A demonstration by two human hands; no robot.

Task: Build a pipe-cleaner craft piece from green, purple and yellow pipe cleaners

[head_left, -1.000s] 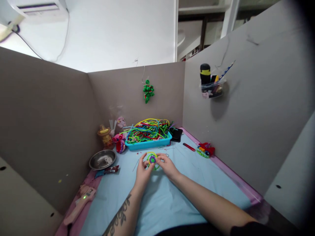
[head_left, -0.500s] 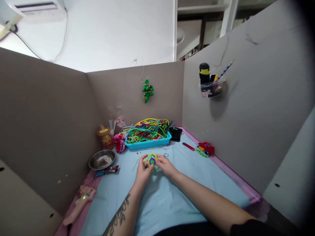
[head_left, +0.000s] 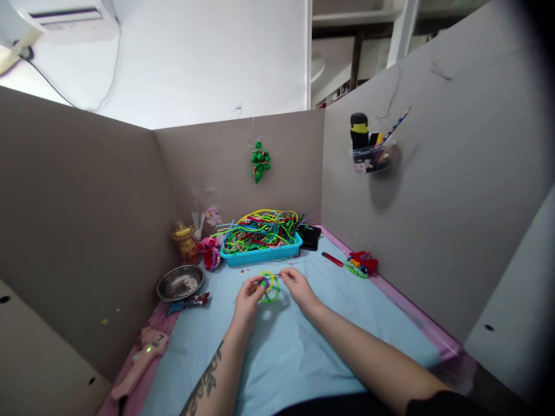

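Note:
My left hand (head_left: 248, 297) pinches a round pipe-cleaner piece (head_left: 273, 293) over the middle of the blue cloth. The piece has green and yellow loops and a purple part, which the fingers partly cover. My right hand (head_left: 298, 288), just right of it, is closed on small silvery scissors (head_left: 278, 275). Their thin tip points left toward the yellow loop; the handles are mostly hidden by the fingers. Whether tip and loop touch, I cannot tell. A thin needle-like rod lies beside my left hand, partly hidden.
Behind the hands stands a blue tray (head_left: 262, 254) heaped with coloured pipe cleaners (head_left: 260, 231). At left are a metal bowl (head_left: 180, 283), a wrapper (head_left: 188, 302) and a pink glue gun (head_left: 143, 361). A red cutter (head_left: 332, 258) lies at right. Grey partitions (head_left: 238, 167) enclose the table.
My right hand has let go of the pipe-cleaner piece and taken up the scissors that lay behind it. The left hand keeps the piece, now turned with its loops more exposed.

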